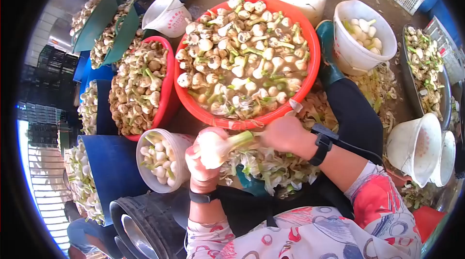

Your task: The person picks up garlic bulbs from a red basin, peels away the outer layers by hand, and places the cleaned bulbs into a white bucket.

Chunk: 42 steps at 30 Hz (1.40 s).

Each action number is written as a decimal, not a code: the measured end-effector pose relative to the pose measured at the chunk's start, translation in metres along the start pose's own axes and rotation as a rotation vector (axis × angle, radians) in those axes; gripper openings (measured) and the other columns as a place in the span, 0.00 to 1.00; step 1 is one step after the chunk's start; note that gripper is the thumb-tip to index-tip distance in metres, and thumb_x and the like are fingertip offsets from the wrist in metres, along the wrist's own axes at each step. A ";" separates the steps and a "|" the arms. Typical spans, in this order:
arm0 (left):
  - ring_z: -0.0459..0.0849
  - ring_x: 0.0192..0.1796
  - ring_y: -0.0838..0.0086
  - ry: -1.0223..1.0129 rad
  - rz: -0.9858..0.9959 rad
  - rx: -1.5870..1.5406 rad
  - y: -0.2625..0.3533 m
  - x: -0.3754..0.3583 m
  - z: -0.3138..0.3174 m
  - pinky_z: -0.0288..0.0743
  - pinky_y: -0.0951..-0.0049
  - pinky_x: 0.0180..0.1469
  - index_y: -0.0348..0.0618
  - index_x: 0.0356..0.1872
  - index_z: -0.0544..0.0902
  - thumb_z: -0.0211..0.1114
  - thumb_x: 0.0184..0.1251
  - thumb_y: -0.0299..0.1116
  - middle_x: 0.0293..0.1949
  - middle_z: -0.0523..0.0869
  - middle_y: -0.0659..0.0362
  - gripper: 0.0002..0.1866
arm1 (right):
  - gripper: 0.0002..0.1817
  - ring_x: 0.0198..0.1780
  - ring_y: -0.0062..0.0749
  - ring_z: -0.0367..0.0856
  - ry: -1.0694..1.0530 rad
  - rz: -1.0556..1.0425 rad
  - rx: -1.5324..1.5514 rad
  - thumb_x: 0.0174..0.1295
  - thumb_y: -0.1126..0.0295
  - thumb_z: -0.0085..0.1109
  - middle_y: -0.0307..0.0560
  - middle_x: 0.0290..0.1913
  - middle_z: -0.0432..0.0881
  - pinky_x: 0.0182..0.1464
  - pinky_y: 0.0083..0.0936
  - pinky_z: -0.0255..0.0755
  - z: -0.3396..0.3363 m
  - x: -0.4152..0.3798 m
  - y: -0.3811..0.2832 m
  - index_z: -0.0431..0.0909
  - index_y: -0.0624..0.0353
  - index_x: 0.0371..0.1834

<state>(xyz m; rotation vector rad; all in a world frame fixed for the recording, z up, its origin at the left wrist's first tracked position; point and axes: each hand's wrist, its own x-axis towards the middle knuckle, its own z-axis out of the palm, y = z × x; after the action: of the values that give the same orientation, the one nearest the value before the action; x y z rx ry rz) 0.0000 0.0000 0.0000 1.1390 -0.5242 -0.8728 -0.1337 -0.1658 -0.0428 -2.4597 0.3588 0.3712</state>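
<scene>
My left hand (199, 164) is wrapped round a garlic bulb (214, 150), pale and peeled-looking, whose thick green stem (240, 139) points right. Close to the cut-looking stem end, my right hand (286, 133) is closed, its fingers curled; a small pale tip (295, 105) sticks up above it, and I cannot tell what it belongs to. Just beyond both hands stands a red tub (310, 92) of muddy water full of unpeeled garlic bulbs (240, 67). Loose peelings (276, 164) are heaped below my hands, between my boots.
Left of my left hand, a white bucket (180, 155) holds cleaned garlic. Another white bucket (341, 48) with cleaned bulbs stands beyond my right knee. Garlic fills a red basin (169, 82) and a blue tub (114, 167) at left. Stacked white buckets (411, 145) are at right.
</scene>
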 end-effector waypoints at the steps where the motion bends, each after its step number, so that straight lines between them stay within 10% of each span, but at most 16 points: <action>1: 0.72 0.17 0.72 -0.013 -0.077 -0.188 0.005 -0.002 0.004 0.69 0.76 0.21 0.37 0.39 0.67 0.53 0.49 0.61 0.23 0.72 0.56 0.32 | 0.21 0.31 0.44 0.79 -0.070 0.104 -0.028 0.48 0.54 0.57 0.57 0.30 0.79 0.35 0.32 0.71 0.006 -0.001 0.009 0.77 0.59 0.39; 3: 0.69 0.13 0.75 -0.053 -0.103 -0.348 0.016 0.014 0.002 0.66 0.79 0.19 0.37 0.35 0.68 0.55 0.48 0.60 0.13 0.69 0.60 0.31 | 0.21 0.32 0.44 0.79 -0.082 0.183 -0.072 0.49 0.56 0.57 0.57 0.32 0.79 0.33 0.33 0.71 -0.001 0.016 0.009 0.76 0.61 0.40; 5: 0.67 0.12 0.77 0.005 -0.152 -0.352 0.013 0.010 0.005 0.63 0.82 0.18 0.37 0.34 0.68 0.55 0.47 0.60 0.11 0.68 0.62 0.31 | 0.16 0.29 0.45 0.77 0.603 -0.157 0.423 0.53 0.58 0.52 0.57 0.24 0.77 0.31 0.33 0.69 -0.009 0.000 -0.011 0.79 0.62 0.27; 12: 0.69 0.16 0.70 -0.161 -0.316 -0.615 -0.005 0.007 -0.004 0.65 0.75 0.18 0.30 0.36 0.69 0.47 0.51 0.51 0.23 0.71 0.53 0.28 | 0.11 0.27 0.27 0.79 0.175 -0.373 0.538 0.57 0.71 0.49 0.49 0.28 0.80 0.29 0.21 0.69 -0.047 -0.029 -0.031 0.76 0.66 0.38; 15: 0.70 0.16 0.70 -0.270 -0.426 -0.788 -0.009 0.012 -0.006 0.63 0.75 0.17 0.30 0.37 0.69 0.46 0.53 0.53 0.22 0.72 0.53 0.29 | 0.08 0.26 0.44 0.75 0.293 -0.277 0.753 0.54 0.69 0.50 0.51 0.22 0.76 0.29 0.33 0.67 -0.036 -0.035 -0.036 0.76 0.62 0.26; 19: 0.70 0.19 0.82 -0.116 -0.135 0.166 0.000 0.015 0.021 0.60 0.83 0.18 0.34 0.41 0.72 0.49 0.49 0.68 0.20 0.75 0.61 0.39 | 0.06 0.27 0.46 0.73 0.622 -0.324 0.643 0.53 0.71 0.50 0.51 0.23 0.74 0.29 0.35 0.66 -0.032 -0.036 -0.031 0.74 0.62 0.26; 24: 0.75 0.31 0.82 -0.017 -0.145 0.106 -0.001 0.011 0.028 0.67 0.86 0.30 0.34 0.47 0.72 0.70 0.44 0.44 0.36 0.79 0.60 0.31 | 0.03 0.28 0.46 0.73 0.802 -0.306 0.448 0.50 0.74 0.51 0.51 0.22 0.72 0.30 0.36 0.65 -0.029 -0.034 -0.029 0.70 0.61 0.23; 33: 0.75 0.47 0.70 -0.178 -0.317 -0.129 -0.008 0.018 0.043 0.66 0.72 0.53 0.32 0.56 0.65 0.70 0.42 0.32 0.47 0.75 0.54 0.36 | 0.05 0.26 0.42 0.75 0.987 -0.074 0.064 0.49 0.71 0.47 0.48 0.21 0.74 0.28 0.35 0.68 -0.025 0.007 0.012 0.71 0.60 0.21; 35: 0.74 0.49 0.69 -0.081 -0.253 -0.202 -0.024 0.016 0.037 0.64 0.70 0.55 0.35 0.56 0.65 0.69 0.41 0.29 0.48 0.75 0.54 0.36 | 0.08 0.25 0.43 0.78 0.452 0.254 -0.006 0.48 0.69 0.48 0.51 0.22 0.77 0.25 0.35 0.70 -0.011 0.015 0.019 0.74 0.60 0.21; 37: 0.72 0.51 0.69 -0.113 -0.246 -0.242 -0.024 0.019 0.034 0.64 0.69 0.56 0.40 0.53 0.69 0.66 0.42 0.26 0.47 0.75 0.55 0.30 | 0.11 0.23 0.38 0.79 0.413 0.246 -0.051 0.50 0.65 0.50 0.53 0.23 0.79 0.21 0.29 0.71 -0.006 0.016 0.018 0.76 0.61 0.21; 39: 0.71 0.51 0.68 -0.055 -0.068 -0.279 -0.016 0.021 0.035 0.63 0.68 0.56 0.44 0.47 0.72 0.61 0.41 0.24 0.46 0.74 0.56 0.24 | 0.16 0.23 0.30 0.79 -0.145 0.192 1.088 0.55 0.60 0.49 0.49 0.22 0.79 0.21 0.23 0.69 -0.010 0.008 0.011 0.75 0.62 0.22; 42: 0.71 0.50 0.66 0.005 0.053 -0.094 -0.027 0.017 0.025 0.66 0.67 0.54 0.46 0.50 0.67 0.60 0.42 0.25 0.48 0.71 0.54 0.27 | 0.20 0.21 0.24 0.76 -0.375 0.088 1.592 0.62 0.55 0.43 0.43 0.20 0.76 0.21 0.19 0.67 -0.034 -0.015 -0.017 0.74 0.63 0.31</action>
<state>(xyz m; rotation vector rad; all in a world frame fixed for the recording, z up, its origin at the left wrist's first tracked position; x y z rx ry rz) -0.0177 -0.0323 -0.0177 1.0372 -0.5019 -0.8401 -0.1357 -0.1710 -0.0027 -0.8054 0.3685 0.3473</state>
